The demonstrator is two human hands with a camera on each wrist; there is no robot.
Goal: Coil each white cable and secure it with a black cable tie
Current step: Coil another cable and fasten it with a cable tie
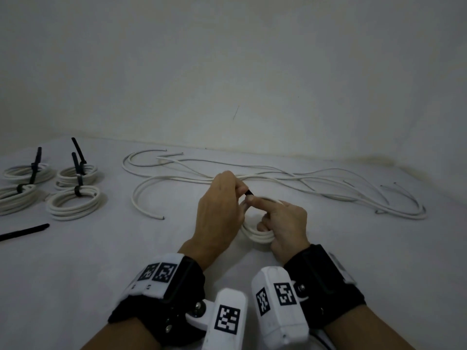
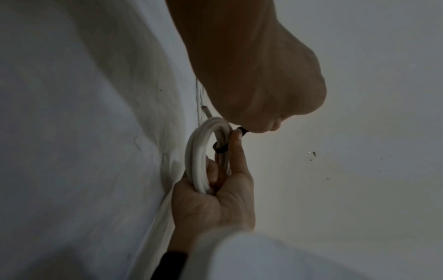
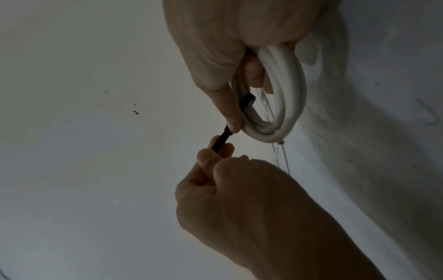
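A small white cable coil (image 1: pixel 257 233) is held above the white surface. My right hand (image 1: pixel 283 221) grips its near side, fingers curled through the loop, with the index finger stretched along the top. A black cable tie (image 1: pixel 249 192) circles the far side of the coil. My left hand (image 1: pixel 241 190) pinches the tie's free tail beside that index fingertip. The left wrist view shows the tie loop (image 2: pixel 221 149) around the coil (image 2: pixel 199 151). In the right wrist view the tail (image 3: pixel 221 140) runs from the tie head (image 3: pixel 248 98) on the coil (image 3: pixel 290 91) into my left fingers (image 3: pixel 206 157).
Several tied coils (image 1: pixel 73 205) lie at the far left, their tie tails sticking up. A spare black tie (image 1: pixel 25 231) lies near the left edge. Loose white cables (image 1: pixel 278 178) sprawl across the back of the surface, close to the wall (image 1: pixel 227 72).
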